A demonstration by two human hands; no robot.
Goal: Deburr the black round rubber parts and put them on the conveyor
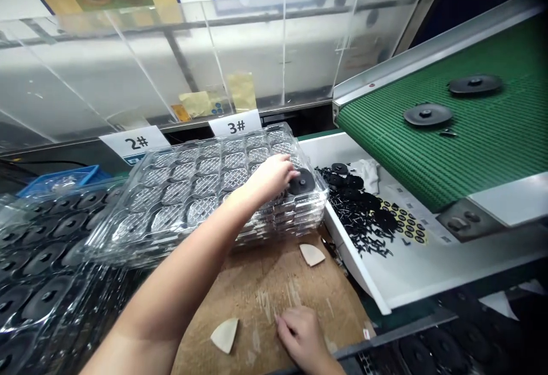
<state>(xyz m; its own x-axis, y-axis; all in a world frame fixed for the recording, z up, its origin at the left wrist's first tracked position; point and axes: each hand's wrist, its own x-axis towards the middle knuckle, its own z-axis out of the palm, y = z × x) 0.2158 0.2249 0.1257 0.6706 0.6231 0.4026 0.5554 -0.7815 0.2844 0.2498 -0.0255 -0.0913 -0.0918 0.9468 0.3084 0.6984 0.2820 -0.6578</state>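
Observation:
My left hand [276,176] reaches over a stack of clear plastic trays [205,181] with several moulded cells. Its bent fingers are at the left edge of a black oval part [302,182], which has a small raised centre and lies at the top tray's right front corner. The thumb is hidden from view. Low in the picture, my right hand [303,335] is curled just above a brown work board [257,283]. Thumb and forefinger come close together there, and whatever they may hold does not show. Two pale wedge-shaped pieces [225,335] lie on the board.
Black screws and parts [359,209] fill part of a white tray [377,283], beside a sheet of yellow stickers [406,221]. Two black ovals [428,113] sit on a green conveyor belt [483,129]. Filled trays [43,255] stand left, near a blue bin [60,181].

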